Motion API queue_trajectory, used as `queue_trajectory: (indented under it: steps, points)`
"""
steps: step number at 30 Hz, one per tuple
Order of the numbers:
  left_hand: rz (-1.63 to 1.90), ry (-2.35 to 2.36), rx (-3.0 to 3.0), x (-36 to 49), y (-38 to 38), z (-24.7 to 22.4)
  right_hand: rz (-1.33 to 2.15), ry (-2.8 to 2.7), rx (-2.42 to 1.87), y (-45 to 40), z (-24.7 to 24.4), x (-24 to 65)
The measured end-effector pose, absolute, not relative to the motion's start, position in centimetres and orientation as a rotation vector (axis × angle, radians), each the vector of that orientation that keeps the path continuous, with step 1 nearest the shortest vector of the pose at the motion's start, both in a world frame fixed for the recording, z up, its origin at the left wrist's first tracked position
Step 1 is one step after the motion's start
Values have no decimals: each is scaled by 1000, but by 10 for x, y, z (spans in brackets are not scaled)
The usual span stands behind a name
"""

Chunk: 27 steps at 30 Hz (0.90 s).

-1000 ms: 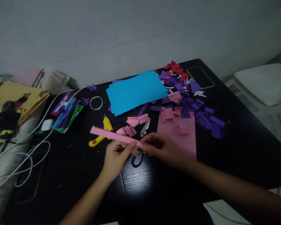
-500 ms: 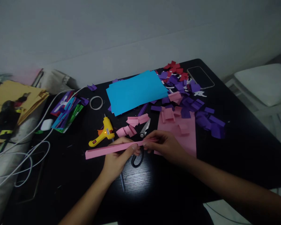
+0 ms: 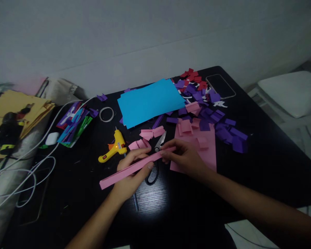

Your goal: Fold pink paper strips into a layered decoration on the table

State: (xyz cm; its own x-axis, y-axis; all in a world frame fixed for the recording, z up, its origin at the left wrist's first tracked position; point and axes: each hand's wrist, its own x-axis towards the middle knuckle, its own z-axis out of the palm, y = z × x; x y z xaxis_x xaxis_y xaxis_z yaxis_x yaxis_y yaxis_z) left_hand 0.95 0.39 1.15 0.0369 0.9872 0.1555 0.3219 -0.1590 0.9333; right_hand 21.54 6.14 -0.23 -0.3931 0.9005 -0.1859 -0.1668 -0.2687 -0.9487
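Note:
A long folded strip of pink paper [image 3: 126,172] slants between my two hands above the black table. My left hand [image 3: 131,176] grips its middle, thumb on the near side and fingers behind. The right end is pinched by the fingertips of my right hand [image 3: 184,157]. Beneath the strip lie scissors [image 3: 152,177], partly hidden, with black handles. Left of them rests a yellow glue gun [image 3: 116,147]. Folded pink paper pieces [image 3: 151,132] sit just beyond my hands. Under and beyond my right hand is a pink sheet [image 3: 209,155] with small pink pieces on it.
Blue sheets [image 3: 152,102] lie at the table's back, beside purple paper pieces [image 3: 223,131] and red scraps [image 3: 194,76]. A phone [image 3: 220,86] lies at the far right corner. At left are a tape roll [image 3: 106,114], white cables [image 3: 32,169] and a bundle of coloured strips [image 3: 75,122].
The pink strip has tilted more steeply, its left end lower and nearer me, its right end raised. My right fingers have shifted slightly along it; both hands still hold it.

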Motion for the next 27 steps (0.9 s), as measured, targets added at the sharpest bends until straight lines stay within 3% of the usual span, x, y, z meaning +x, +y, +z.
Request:
queue_trajectory:
  steps: [6,27]
  points:
    - [1157,1450,1794,12,4,15,1806,-1225,-993,60,-1,215]
    - [1141,1252,1732,8,0,17,1833,-1199,-998,62,-2,215]
